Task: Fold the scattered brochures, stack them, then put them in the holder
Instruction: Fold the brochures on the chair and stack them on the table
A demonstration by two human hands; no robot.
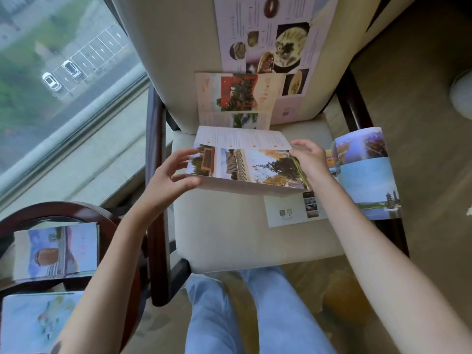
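A wide brochure [245, 166] with building and tree photos is held half-folded above the cream seat of an armchair [229, 238]. My left hand [173, 172] grips its left edge, thumb underneath and fingers on top. My right hand [310, 159] pinches its right edge. Behind it an open brochure with a red gate photo [237, 98] leans on the chair back, and a food brochure [275, 42] lies higher up. A blue lake brochure [365, 175] lies unfolded over the right armrest. No holder is visible.
A round dark-wood side table [51, 213] at lower left carries two folded brochures [56, 251]. Dark wooden armrests flank the seat. A large window [51, 72] fills the upper left. My legs in blue jeans [242, 315] stand before the chair on carpet.
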